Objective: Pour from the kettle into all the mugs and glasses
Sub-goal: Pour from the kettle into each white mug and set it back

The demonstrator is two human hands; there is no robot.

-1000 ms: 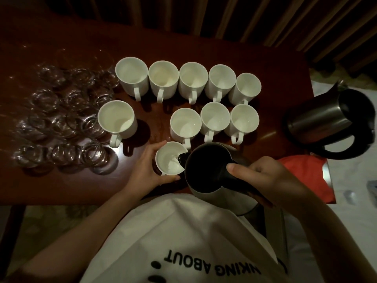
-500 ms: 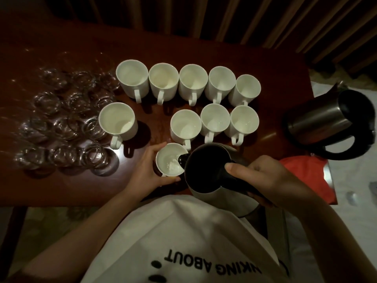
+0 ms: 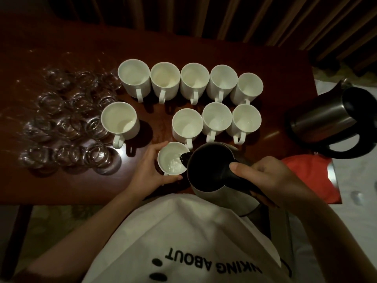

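My right hand (image 3: 271, 178) grips the black handle of a steel kettle (image 3: 210, 172), tilted left with its spout over a white mug (image 3: 170, 160). Water lies in the bottom of that mug. My left hand (image 3: 151, 170) curls around the mug's left side at the table's near edge. Several more white mugs stand behind: a back row (image 3: 193, 81), a trio (image 3: 217, 119) in front of it, and one alone (image 3: 119, 119) further left. A cluster of clear glasses (image 3: 67, 119) fills the table's left part.
A second steel kettle (image 3: 334, 119) with a black handle stands at the right end of the dark wooden table (image 3: 204, 48). A red cloth (image 3: 310, 176) lies beside it at the near right edge. Wooden slats rise behind the table.
The kettle stays tilted over the held mug and the water in the mug has risen a little. Both hands keep their hold.
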